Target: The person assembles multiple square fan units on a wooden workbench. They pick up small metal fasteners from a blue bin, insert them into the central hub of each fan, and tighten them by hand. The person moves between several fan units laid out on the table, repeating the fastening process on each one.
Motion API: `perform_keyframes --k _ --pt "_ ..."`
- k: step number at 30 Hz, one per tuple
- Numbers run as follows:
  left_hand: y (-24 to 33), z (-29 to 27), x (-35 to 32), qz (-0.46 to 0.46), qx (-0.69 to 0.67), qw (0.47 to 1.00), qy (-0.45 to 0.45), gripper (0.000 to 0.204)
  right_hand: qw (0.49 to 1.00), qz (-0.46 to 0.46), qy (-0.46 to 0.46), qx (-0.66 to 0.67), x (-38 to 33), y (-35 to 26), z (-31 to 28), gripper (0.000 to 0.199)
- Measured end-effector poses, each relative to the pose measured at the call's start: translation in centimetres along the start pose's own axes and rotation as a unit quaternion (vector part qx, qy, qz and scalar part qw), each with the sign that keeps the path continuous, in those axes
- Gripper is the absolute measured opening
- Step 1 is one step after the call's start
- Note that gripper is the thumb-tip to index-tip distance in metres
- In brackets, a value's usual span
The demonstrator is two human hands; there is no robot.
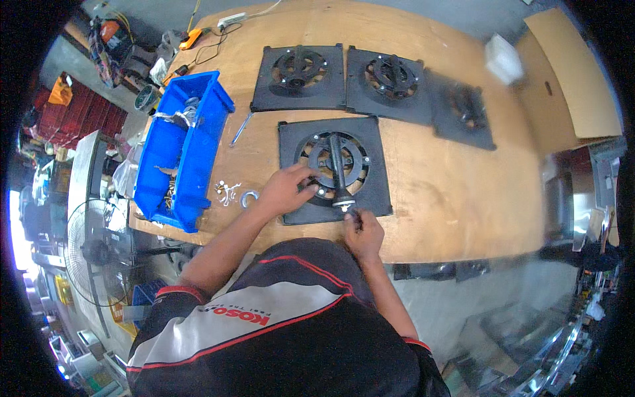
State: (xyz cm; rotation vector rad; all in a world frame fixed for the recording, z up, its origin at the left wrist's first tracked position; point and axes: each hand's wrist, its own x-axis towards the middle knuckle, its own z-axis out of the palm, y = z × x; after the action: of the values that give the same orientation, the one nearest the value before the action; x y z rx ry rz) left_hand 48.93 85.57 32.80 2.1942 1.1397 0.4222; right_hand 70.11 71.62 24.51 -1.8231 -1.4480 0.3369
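Note:
A square black plate (pixel 289 142) lies in front of me with a round slotted ring in its middle. A black burner tube (pixel 337 162) runs across the ring toward me and ends in a pale fitting (pixel 344 206). My left hand (pixel 289 190) is over the plate's left side, its thumb and fingers curved but apart, close to the ring. At the near edge, my right hand (pixel 364 233) is closed, its thumb and forefinger pinched right by the fitting. Whatever is between those fingertips is too small to make out.
Three similar black plates (pixel 264 99) lie in a row farther back. Left of me stands a blue divided bin (pixel 173 142) with small parts. A screwdriver (pixel 242 129), a grey ring (pixel 249 198) and small white pieces (pixel 227 192) lie beside it. White foam (pixel 504 59) sits at the far right.

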Motion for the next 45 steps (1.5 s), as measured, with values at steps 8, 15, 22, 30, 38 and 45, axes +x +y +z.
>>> perform_keyframes --k 8,15,22,30,38,45 --pt "2.0 3.7 10.6 0.221 -0.003 0.975 -0.015 0.03 0.995 0.053 -0.076 0.045 0.7 -0.5 2.0 0.032" --pt "2.4 6.6 11.7 0.186 0.077 0.98 0.001 0.029 0.644 0.397 -0.269 0.596 0.6 0.4 1.6 0.03" --pt "2.9 6.2 11.4 0.172 0.077 0.982 -0.001 0.028 0.954 0.163 -0.207 0.141 -0.9 0.6 0.6 0.044" --pt "1.9 6.9 11.9 0.188 0.072 0.979 0.023 0.028 0.953 0.184 -0.151 0.186 1.1 -1.0 1.1 0.041" --pt "1.4 7.3 12.0 0.21 0.06 0.974 0.052 0.024 0.57 0.441 -0.154 0.676 0.8 -1.2 2.0 0.029" --pt "1.6 7.1 12.0 0.213 0.059 0.974 0.046 0.024 0.727 0.365 -0.333 0.476 -1.6 2.1 5.7 0.024"
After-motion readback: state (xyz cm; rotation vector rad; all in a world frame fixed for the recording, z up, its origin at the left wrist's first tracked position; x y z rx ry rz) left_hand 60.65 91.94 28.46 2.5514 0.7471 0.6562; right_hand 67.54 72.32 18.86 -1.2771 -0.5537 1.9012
